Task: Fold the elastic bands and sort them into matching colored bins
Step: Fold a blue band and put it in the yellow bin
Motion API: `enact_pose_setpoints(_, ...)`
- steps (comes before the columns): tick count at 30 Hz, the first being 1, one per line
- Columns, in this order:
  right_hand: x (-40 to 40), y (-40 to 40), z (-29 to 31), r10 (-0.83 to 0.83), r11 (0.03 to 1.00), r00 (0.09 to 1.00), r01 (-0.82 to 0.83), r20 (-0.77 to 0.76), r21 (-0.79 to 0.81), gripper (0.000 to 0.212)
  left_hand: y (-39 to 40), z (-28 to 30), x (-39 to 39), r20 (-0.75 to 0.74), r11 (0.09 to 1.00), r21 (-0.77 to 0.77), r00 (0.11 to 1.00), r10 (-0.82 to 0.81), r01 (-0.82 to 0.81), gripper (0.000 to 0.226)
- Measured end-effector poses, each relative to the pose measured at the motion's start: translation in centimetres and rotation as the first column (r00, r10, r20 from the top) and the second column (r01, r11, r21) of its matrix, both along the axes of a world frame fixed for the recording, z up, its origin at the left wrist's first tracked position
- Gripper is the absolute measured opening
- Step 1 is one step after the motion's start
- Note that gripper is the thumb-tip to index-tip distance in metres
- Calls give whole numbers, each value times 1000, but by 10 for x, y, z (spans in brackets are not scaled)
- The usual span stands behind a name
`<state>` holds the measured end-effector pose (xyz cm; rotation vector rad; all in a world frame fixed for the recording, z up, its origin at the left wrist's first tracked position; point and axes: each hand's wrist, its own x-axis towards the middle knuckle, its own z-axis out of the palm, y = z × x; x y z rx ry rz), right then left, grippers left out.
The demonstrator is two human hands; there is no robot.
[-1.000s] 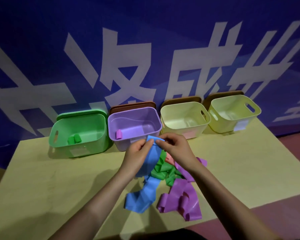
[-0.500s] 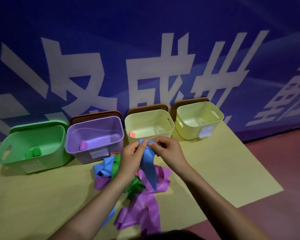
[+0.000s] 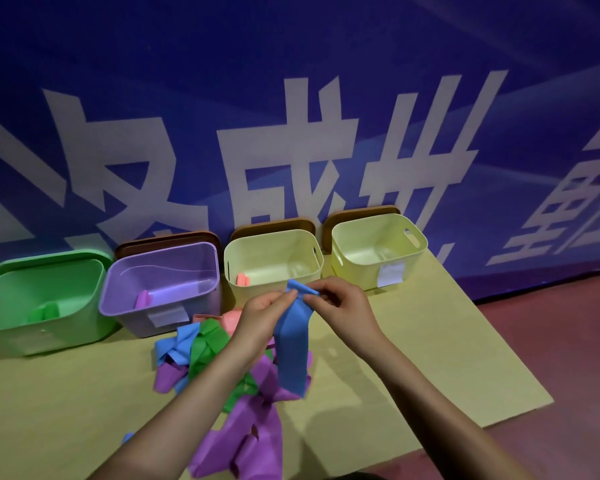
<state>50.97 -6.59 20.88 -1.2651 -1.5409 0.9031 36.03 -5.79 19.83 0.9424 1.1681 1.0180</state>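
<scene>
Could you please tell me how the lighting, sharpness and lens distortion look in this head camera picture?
In the head view the light is dim and bluish; the green bin at the left edge is smeared by blur, while the hands, left and right, and the blue band are fairly sharp; the wide lens bends the table edges and banner lettering; soft arm shadows fall on the table.

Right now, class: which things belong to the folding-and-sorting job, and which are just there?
Job:
blue band, pinched by left hand and right hand
band pile
green bin
purple bin
two yellow bins

Just there:
blue banner
bin lids
yellow tabletop
</scene>
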Motion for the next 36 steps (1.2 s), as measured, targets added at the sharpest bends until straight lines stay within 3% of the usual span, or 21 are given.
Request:
enact_pose_setpoints(6, 16, 10, -6, 69, 947, 933, -172, 353, 271, 28, 5, -2, 1, 163, 988, -154, 986, 42, -17, 22)
enact_pose_setpoints(10, 22, 20, -4, 83, 905, 838, -290, 539, 312, 30, 8, 2, 4, 234, 977, -209, 968, 94, -44, 23)
enact_pose_setpoints(14, 28, 31, -2, 117, 879, 776, -371, 619, 299, 34, 14, 4, 6, 241, 982, -187, 968, 64, -18, 29)
enact_pose_setpoints(16, 30, 33, 0, 193, 895, 800, -381, 568, 233, 43, 17, 3, 6, 209, 990, -139, 976, 60, -31, 25)
enact_pose_setpoints(18, 30, 32, 2, 251, 932, 870, -335, 423, 135, 40, 19, 4, 7, 193, 994, -96, 979, 70, -52, 22)
enact_pose_setpoints(21, 22, 31, 4, 194, 981, 975, -195, 110, -4, 26, 24, 4, 11, 138, 994, -1, 984, 113, -114, 20)
enact_pose_setpoints(23, 16, 35, 5, 124, 987, 992, -127, -36, -98, 21, 30, 5, 15, -22, 986, 135, 995, 100, -97, 21)
enact_pose_setpoints(26, 11, 45, 5, 45, 994, 994, -54, -96, -95, 6, 40, 6, 20, -285, 953, 299, 948, 139, -49, 19)
enact_pose_setpoints(30, 12, 60, 1, -8, 998, 999, 5, -40, -62, 7, 47, 8, 21, -361, 930, 365, 916, 177, -36, 20)
enact_pose_setpoints(33, 16, 65, -3, -18, 998, 998, 15, -65, -53, 13, 56, 5, 21, -318, 958, 285, 942, 104, -9, 19)
enact_pose_setpoints(36, 23, 65, -4, 11, 998, 993, -18, -119, -56, 16, 61, 4, 21, -167, 984, 167, 985, -31, 60, 15)
